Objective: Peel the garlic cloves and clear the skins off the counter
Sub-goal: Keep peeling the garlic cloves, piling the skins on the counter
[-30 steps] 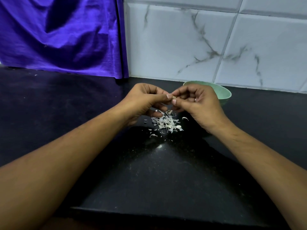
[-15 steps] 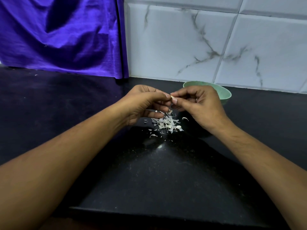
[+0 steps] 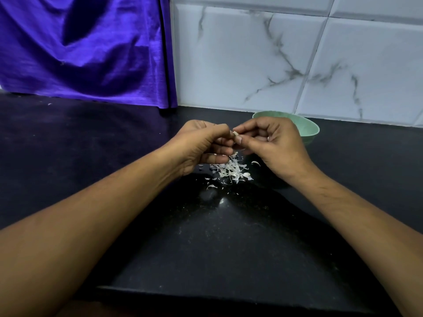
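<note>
Still pinching the garlic clove [image 3: 235, 133] between left hand [image 3: 201, 145] and right hand [image 3: 272, 145], both clamped on it, hovering just above the heap of skins [image 3: 231, 170] on the black counter [image 3: 229, 236] before the green bowl [image 3: 306, 126], baring slightly more pale clove than a second ago, so likely peeling on, not clearing yet.

A home kitchen: a polished black stone counter [image 3: 91, 156] runs below a wall of white marble-veined tiles [image 3: 240, 65], with a green bowl [image 3: 306, 129] near the counter's back edge, garlic skins [image 3: 231, 170] heaped mid-counter and purple cloth [image 3: 80, 53] hanging behind its left end.
</note>
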{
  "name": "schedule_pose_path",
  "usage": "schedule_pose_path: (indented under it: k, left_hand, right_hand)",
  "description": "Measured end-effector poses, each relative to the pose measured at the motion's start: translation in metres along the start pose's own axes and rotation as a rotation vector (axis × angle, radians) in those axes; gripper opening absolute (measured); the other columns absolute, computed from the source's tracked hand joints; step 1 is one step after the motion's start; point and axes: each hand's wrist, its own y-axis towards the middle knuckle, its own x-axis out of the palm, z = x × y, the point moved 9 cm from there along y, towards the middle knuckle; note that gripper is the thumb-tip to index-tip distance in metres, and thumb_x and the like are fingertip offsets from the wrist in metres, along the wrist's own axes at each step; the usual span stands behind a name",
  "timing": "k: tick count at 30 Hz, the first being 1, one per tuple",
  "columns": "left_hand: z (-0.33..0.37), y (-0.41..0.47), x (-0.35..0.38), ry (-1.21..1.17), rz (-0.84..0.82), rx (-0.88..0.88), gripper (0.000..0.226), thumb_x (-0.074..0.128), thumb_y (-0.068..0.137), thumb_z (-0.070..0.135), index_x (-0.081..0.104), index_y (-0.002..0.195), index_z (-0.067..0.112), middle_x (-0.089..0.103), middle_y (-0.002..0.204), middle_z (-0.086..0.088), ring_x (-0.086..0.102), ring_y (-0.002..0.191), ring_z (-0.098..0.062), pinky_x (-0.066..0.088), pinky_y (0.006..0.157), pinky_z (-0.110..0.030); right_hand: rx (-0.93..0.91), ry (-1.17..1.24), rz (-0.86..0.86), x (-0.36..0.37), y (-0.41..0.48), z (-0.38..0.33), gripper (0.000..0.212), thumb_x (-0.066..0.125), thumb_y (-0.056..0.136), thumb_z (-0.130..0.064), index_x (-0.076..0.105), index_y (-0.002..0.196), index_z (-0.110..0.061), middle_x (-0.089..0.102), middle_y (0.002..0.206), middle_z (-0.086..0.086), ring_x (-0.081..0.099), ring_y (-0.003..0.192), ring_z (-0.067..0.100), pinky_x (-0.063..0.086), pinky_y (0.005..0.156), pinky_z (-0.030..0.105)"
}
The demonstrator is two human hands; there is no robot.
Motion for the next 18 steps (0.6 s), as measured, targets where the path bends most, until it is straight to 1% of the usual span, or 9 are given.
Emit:
schedule_pose_path:
  k: [2, 4, 5, 7, 10, 12, 16, 18]
  left_hand:
    - [0.002, -0.001, 0.000, 0.019, 0.000, 0.018, 0.010, 0.066, 0.092, 0.009, 0.073, 0.092, 0.003, 0.066, 0.072, -0.004, 0.065, 0.057, -0.010, 0.060, 0.056, -0.025]
    - [0.004, -0.001, 0.000, 0.040, -0.001, 0.037, 0.010, 0.066, 0.093, 0.010, 0.071, 0.097, 0.003, 0.065, 0.072, -0.004, 0.065, 0.058, -0.010, 0.060, 0.056, -0.026]
    - [0.005, -0.001, 0.000, 0.048, -0.002, 0.048, 0.010, 0.065, 0.093, 0.010, 0.070, 0.099, 0.003, 0.065, 0.071, -0.004, 0.065, 0.059, -0.010, 0.060, 0.057, -0.027]
    - [0.007, 0.000, -0.002, 0.073, 0.000, 0.071, 0.009, 0.064, 0.094, 0.010, 0.068, 0.099, 0.003, 0.064, 0.072, -0.004, 0.066, 0.060, -0.011, 0.060, 0.059, -0.029]
    - [0.008, 0.000, -0.005, 0.118, 0.019, 0.091, 0.005, 0.064, 0.095, 0.009, 0.068, 0.094, 0.005, 0.062, 0.074, -0.004, 0.067, 0.061, -0.012, 0.060, 0.060, -0.031]
    - [0.010, -0.001, -0.006, 0.137, 0.024, 0.111, 0.006, 0.064, 0.095, 0.009, 0.068, 0.093, 0.006, 0.063, 0.075, -0.005, 0.067, 0.061, -0.014, 0.059, 0.058, -0.031]
    - [0.015, -0.001, -0.005, 0.167, 0.025, 0.143, 0.015, 0.058, 0.097, 0.008, 0.070, 0.088, 0.007, 0.064, 0.076, -0.007, 0.067, 0.062, -0.017, 0.057, 0.054, -0.030]
    - [0.017, -0.002, -0.006, 0.183, 0.016, 0.162, 0.012, 0.062, 0.097, 0.011, 0.070, 0.089, 0.006, 0.065, 0.076, -0.007, 0.067, 0.064, -0.017, 0.057, 0.055, -0.030]
  right_hand:
    - [0.027, 0.049, 0.005, 0.001, 0.000, 0.001, 0.014, 0.076, 0.089, -0.001, 0.076, 0.101, -0.006, 0.077, 0.085, 0.016, 0.076, 0.080, 0.027, 0.063, 0.076, 0.037]
    - [0.059, 0.120, 0.002, 0.003, -0.001, 0.003, 0.012, 0.076, 0.090, -0.003, 0.075, 0.101, -0.007, 0.076, 0.088, 0.020, 0.076, 0.083, 0.034, 0.063, 0.075, 0.042]
    - [0.070, 0.162, 0.002, 0.004, -0.001, 0.003, 0.011, 0.075, 0.090, -0.004, 0.075, 0.101, -0.006, 0.076, 0.090, 0.021, 0.076, 0.085, 0.036, 0.063, 0.074, 0.042]
    - [0.077, 0.241, 0.033, 0.003, -0.002, 0.000, 0.013, 0.074, 0.091, -0.004, 0.074, 0.104, -0.002, 0.076, 0.097, 0.022, 0.076, 0.089, 0.034, 0.064, 0.072, 0.039]
    - [0.118, 0.355, 0.106, -0.007, -0.001, 0.001, 0.014, 0.071, 0.093, -0.004, 0.073, 0.106, -0.001, 0.075, 0.106, 0.020, 0.074, 0.091, 0.030, 0.063, 0.070, 0.033]
    - [0.146, 0.382, 0.127, -0.011, 0.000, 0.003, 0.013, 0.070, 0.093, -0.003, 0.072, 0.106, -0.001, 0.076, 0.102, 0.018, 0.074, 0.087, 0.027, 0.063, 0.070, 0.031]
    - [0.158, 0.326, 0.126, -0.010, -0.001, 0.006, 0.013, 0.069, 0.094, -0.001, 0.072, 0.107, 0.000, 0.076, 0.093, 0.015, 0.073, 0.079, 0.024, 0.062, 0.067, 0.030]
    - [0.157, 0.294, 0.131, -0.010, -0.002, 0.005, 0.013, 0.069, 0.094, -0.001, 0.073, 0.106, -0.003, 0.076, 0.092, 0.015, 0.072, 0.076, 0.023, 0.062, 0.066, 0.030]
